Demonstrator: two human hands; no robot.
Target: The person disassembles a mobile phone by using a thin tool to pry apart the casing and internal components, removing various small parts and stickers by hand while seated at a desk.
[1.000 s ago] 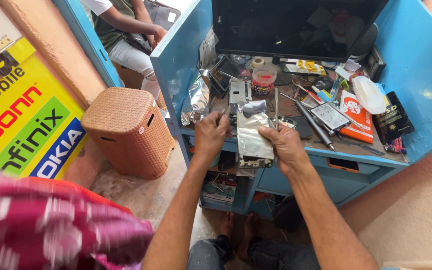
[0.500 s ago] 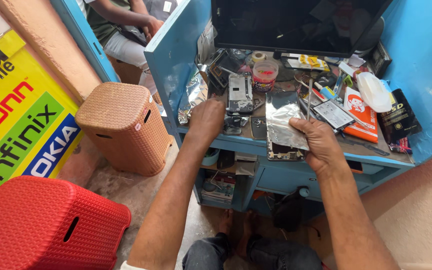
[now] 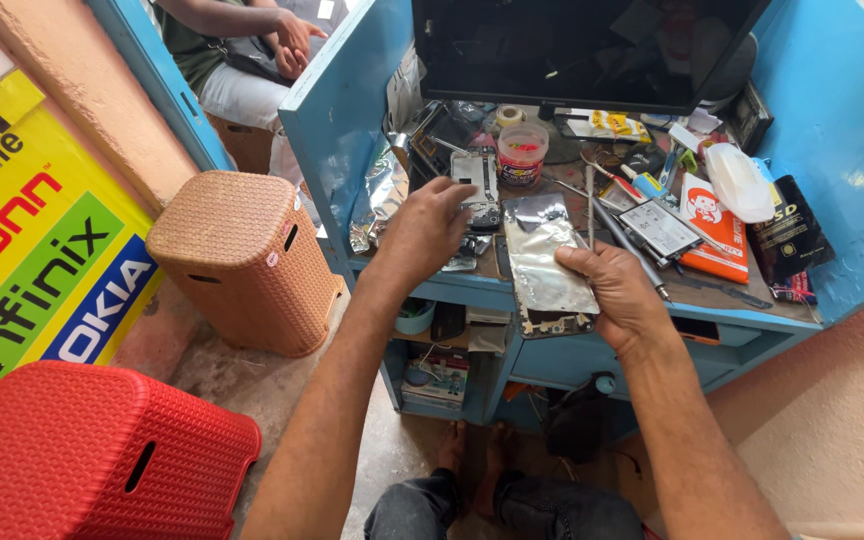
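A blue wooden bench [image 3: 592,350] is crowded with small parts. The right hand [image 3: 620,292] pinches the right edge of a shiny phone screen panel [image 3: 544,262], which hangs a bit over the bench's front edge. The left hand [image 3: 430,226] has loose, spread fingers touching an opened phone body [image 3: 479,190] just beside the panel. A red-lidded jar [image 3: 522,156] stands behind. There is little bare room. A tan wicker stool [image 3: 242,258] stands left.

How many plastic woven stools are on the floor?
2: a tan stool stands beside the blue desk, and a red stool sits nearer the camera at bottom left. More could be hidden.
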